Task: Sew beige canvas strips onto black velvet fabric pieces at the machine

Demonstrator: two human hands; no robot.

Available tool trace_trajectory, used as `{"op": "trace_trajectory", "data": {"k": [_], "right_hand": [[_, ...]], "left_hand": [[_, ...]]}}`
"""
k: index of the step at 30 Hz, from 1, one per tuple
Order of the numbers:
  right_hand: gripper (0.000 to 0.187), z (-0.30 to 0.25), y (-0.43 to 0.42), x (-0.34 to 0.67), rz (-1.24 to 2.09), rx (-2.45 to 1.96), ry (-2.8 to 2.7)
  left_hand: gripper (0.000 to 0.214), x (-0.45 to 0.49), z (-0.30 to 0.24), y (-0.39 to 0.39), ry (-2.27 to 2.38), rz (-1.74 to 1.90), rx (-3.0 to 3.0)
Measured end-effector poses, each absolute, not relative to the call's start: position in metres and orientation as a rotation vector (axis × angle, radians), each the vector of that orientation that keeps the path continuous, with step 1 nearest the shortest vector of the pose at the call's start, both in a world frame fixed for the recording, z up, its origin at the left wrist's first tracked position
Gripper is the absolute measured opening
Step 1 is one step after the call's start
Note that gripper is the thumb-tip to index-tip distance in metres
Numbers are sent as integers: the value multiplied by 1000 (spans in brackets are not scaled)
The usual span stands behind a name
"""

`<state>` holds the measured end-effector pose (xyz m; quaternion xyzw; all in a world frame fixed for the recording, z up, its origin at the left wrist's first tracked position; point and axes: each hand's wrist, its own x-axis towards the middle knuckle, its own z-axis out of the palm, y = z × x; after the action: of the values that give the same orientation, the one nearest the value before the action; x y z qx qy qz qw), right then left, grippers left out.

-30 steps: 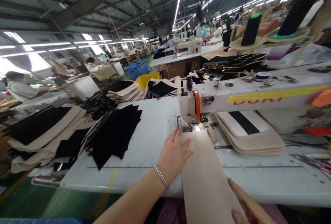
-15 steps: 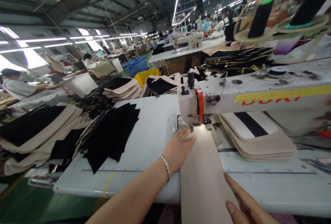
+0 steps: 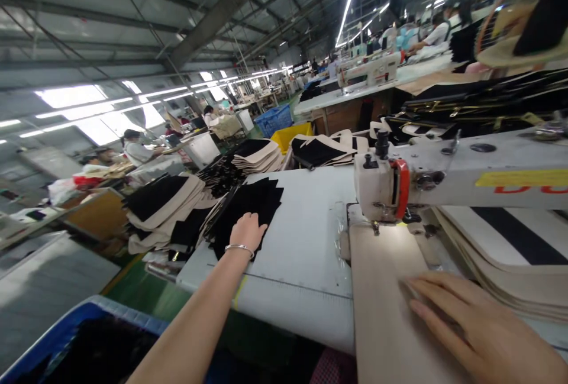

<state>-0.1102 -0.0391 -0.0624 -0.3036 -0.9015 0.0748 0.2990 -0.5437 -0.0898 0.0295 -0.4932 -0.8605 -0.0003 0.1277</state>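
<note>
My left hand (image 3: 248,233), a bracelet at its wrist, lies over the pile of black fabric pieces (image 3: 266,197) on the left of the sewing table. Its thumb stands apart from the fingers, whose tips are partly hidden against the black cloth. A long beige panel (image 3: 384,295) extends from below the sewing machine head (image 3: 379,189) to the table's front edge. Over the panel's right side is my right hand (image 3: 483,319), slightly blurred, fingers stretched out and not wrapped round anything.
Beige panels with a black stripe (image 3: 501,236) are stacked behind the machine's needle area. More black and beige pieces (image 3: 166,200) are heaped at the table's left end. A blue bin (image 3: 84,307) with dark contents stands low at left. People work at other tables behind.
My left hand has left the beige panel by the needle and moved left onto the black fabric pile. My right hand has shifted up along the panel. The view has turned left.
</note>
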Motion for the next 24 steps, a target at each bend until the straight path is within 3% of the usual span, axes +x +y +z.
{"op": "trace_trajectory", "data": {"k": [4,11,15,19,24], "right_hand": [[49,-58,-4,-147,-26,-852,-2554],[46,-51,-4,-151,-36,-836,-2560],[42,-40,-3,-153,-15,-838,-2583],[41,-34,-3,-154,-15,-836,-2589],[40,-32,-7,-154,-3,-838,-2574]], "left_hand": [[21,-564,43,-94,-2559,94,-1410],[19,-523,94,-102,-2517,48,-1725],[28,-477,58,-90,-2299,-166,-2369],[37,-457,7,-54,-2185,-389,-2174],[13,-452,-10,-44,-2201,-439,-2240]]}}
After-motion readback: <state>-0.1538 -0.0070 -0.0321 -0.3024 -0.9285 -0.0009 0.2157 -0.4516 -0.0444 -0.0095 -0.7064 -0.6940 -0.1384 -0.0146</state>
